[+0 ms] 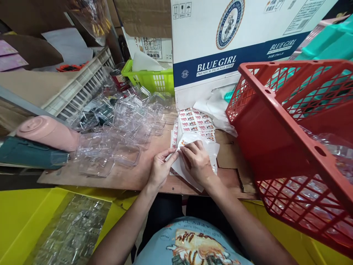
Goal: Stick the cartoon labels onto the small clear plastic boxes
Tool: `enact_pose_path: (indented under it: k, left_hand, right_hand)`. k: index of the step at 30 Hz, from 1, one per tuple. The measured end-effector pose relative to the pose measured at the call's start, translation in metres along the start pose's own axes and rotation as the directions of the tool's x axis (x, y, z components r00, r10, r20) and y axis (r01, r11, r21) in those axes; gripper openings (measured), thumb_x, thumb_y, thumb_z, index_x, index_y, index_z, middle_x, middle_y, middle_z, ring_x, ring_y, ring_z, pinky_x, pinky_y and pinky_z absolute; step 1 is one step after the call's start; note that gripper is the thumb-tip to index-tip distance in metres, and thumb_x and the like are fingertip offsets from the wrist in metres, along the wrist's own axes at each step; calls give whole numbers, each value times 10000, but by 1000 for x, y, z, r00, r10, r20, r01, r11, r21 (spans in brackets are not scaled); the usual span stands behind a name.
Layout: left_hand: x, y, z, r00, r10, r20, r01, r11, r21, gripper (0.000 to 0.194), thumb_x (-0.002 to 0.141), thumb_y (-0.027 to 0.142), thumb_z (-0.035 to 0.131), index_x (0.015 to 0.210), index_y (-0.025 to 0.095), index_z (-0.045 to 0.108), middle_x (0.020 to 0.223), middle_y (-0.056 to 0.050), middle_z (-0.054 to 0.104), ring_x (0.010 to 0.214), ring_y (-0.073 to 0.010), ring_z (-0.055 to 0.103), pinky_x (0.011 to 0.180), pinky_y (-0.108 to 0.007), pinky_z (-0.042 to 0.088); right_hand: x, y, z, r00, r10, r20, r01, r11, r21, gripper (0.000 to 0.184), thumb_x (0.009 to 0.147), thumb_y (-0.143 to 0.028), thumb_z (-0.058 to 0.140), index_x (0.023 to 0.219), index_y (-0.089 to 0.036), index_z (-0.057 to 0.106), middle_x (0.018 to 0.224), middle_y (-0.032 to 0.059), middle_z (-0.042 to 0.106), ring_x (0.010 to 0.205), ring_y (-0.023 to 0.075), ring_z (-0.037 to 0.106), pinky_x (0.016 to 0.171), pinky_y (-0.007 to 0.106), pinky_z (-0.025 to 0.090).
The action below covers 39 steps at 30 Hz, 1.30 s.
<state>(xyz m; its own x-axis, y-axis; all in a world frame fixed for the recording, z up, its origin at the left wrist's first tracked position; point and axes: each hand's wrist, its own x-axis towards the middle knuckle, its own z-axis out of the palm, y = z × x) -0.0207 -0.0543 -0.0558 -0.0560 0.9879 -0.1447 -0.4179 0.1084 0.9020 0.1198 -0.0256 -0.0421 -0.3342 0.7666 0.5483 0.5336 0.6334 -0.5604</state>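
My left hand (161, 166) pinches the left edge of a white sticker sheet (211, 149) between thumb and forefinger. Bent over the same sheet, my right hand (199, 162) has its fingertips pressed together at the folded edge, close to my left fingertips. A small printed sticker shows just above the fingers; whether it is off its backing I cannot tell. Under and behind lies a stack of sticker sheets (196, 123) with red and black printing. To the left, clear plastic boxes (127, 152) lie in a loose heap on the wooden table (149, 176).
A red plastic crate (256, 129) holding clear plastic pieces stands at the right. Behind are a Blue Girl beer carton (204, 84) and a lime green basket (157, 81). Pink and teal bottles (49, 132) lie at the left. A yellow box (30, 209) with clear pieces sits below.
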Motion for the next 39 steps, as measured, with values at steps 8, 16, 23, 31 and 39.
enact_pose_path:
  k: [8,16,23,31,39]
  left_hand:
    - [7,-10,-8,994,44,-105,-25,985,168,213,768,330,762,894,158,760,805,-44,727,722,-157,654,693,-267,526]
    - [1,10,25,889,434,147,-418,637,647,365,842,159,585,1181,230,702,1201,-106,594,1209,-244,536,1094,-414,396]
    - [-1,38,32,882,-253,397,376,886,-270,314,827,387,600,938,136,752,1090,-154,712,1082,-302,634,947,-445,504]
    - [-7,41,35,984,-169,54,176,895,-410,219,751,143,742,963,169,696,1042,-56,753,1079,-193,681,941,-291,505]
    - [-22,38,56,999,-14,46,32,915,-401,249,765,210,752,992,180,655,1159,-83,731,1228,-208,605,1061,-322,416]
  right_hand:
    - [6,26,-1,877,431,-211,-317,850,420,270,929,-324,554,705,-181,601,642,2,577,592,144,505,575,278,408]
    - [18,15,-25,796,375,-475,-209,907,366,187,929,-322,585,808,-199,659,795,36,623,780,185,571,743,326,467]
    - [-3,1,-31,962,-169,-217,178,984,26,277,899,-130,571,1078,-292,705,869,45,621,852,220,556,939,521,436]
    - [-23,-21,-26,982,45,-184,14,952,305,356,884,-178,608,1224,-279,631,1151,96,587,1109,265,540,987,500,447]
    - [-24,-45,10,771,637,26,-320,351,880,239,828,-395,722,950,-196,673,962,59,699,945,211,653,917,389,522]
